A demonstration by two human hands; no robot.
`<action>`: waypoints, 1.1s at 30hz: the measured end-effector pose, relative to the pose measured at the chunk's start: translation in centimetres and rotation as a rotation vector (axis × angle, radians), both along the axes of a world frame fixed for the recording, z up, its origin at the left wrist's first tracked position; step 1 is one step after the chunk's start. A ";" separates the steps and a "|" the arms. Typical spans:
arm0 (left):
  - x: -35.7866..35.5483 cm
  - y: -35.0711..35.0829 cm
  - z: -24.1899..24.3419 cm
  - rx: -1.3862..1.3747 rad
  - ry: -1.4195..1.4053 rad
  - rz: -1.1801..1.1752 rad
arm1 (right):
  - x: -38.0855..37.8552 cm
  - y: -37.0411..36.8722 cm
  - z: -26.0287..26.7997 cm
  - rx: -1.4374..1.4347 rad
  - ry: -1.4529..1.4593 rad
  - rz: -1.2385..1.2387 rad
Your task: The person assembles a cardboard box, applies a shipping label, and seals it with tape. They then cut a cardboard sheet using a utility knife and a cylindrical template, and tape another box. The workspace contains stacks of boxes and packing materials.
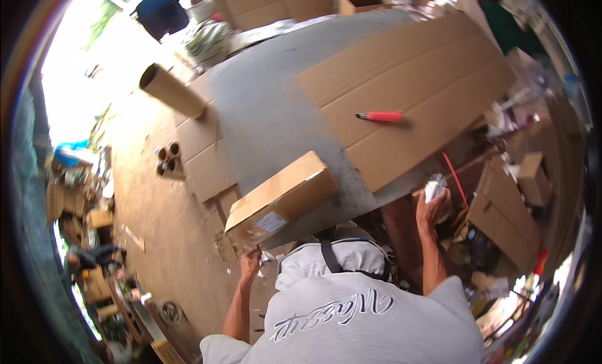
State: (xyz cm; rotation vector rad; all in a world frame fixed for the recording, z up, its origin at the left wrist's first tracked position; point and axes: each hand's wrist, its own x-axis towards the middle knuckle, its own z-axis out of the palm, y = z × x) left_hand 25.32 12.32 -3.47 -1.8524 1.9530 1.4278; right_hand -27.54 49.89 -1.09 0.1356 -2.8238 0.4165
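Observation:
My left hand is at the lower left corner of a long closed cardboard box, its fingers bent; a white scrap shows beside them. Whether they grip the box or the scrap is unclear. The box bears a white printed label and stands on a grey tabletop. My right hand, off the table's near right edge, is closed around a small white and clear object, blurred, perhaps wrapped in plastic. A red-handled utility knife lies on a flat cardboard sheet.
A cardboard tube stands at the table's left side on more cardboard. Several smaller tubes are beside the table. On the right are a leaning cardboard piece, a small box and a thin red strip. Another person is far left.

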 end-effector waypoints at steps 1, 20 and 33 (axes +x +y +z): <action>0.8 0.2 -0.2 -0.078 0.151 0.164 | 0.1 -1.3 0.8 0.006 0.195 0.156; -6.0 3.9 -0.8 -0.699 0.201 0.672 | 4.3 -25.9 -4.3 -0.643 -0.815 1.024; 6.1 19.8 -5.7 0.071 0.780 1.402 | 17.7 -23.6 7.2 -0.500 -0.941 1.244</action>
